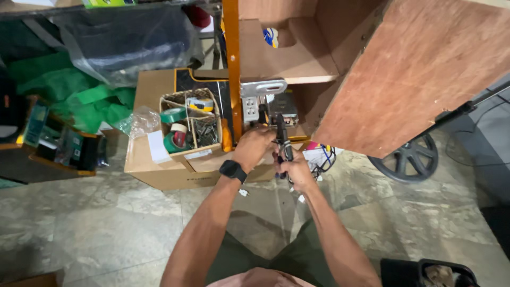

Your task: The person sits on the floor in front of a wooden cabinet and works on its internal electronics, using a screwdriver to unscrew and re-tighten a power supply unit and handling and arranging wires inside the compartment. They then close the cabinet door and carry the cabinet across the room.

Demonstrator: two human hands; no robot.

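My right hand [295, 171] grips the handles of black pliers [282, 139], whose jaws point up toward a white power socket [250, 109] under a metal bracket [263, 87]. My left hand [254, 147], with a black watch [232, 170] on the wrist, is curled just left of the pliers near their tip. What its fingers pinch is hidden. Both hands work at the base of an orange post [231, 64] beside a plywood cabinet [414, 69].
A cardboard box [146, 159] on the stone floor carries a smaller divided box [202, 154] with tape rolls [174, 139] and screws. Green cloth and plastic sheeting lie at the left. A black wheel [408, 158] and loose wires [322, 159] sit right of my hands.
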